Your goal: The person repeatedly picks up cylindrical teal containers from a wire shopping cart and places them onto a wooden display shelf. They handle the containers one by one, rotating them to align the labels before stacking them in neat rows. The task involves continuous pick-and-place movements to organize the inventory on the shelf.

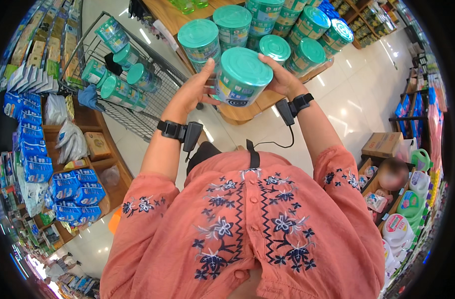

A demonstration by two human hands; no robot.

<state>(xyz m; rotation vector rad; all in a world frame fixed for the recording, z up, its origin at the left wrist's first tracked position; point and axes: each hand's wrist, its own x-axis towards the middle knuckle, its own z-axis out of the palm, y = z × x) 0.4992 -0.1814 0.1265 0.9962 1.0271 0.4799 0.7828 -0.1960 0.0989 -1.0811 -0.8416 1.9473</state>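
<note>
Between my hands is a round green container point(246, 73) with a patterned label, held over the near edge of a wooden display table point(246, 112). My left hand point(199, 84) is at its left side, thumb up and fingers spread near the lower wall; whether the palm presses on it cannot be told. My right hand point(281, 76) has its fingertips on the right rim. Behind them, similar green containers point(199, 35) stand stacked on the table. More green containers point(119, 91) lie or stand in a metal shopping cart point(134, 121) at the left.
Wooden shelving point(111, 160) with blue packages point(77, 190) stands at the left, near the cart. A blue cloth point(89, 98) hangs on the cart's side. Detergent bottles point(397, 228) and a cardboard box point(382, 144) are at the right. Tiled floor shows beyond the table.
</note>
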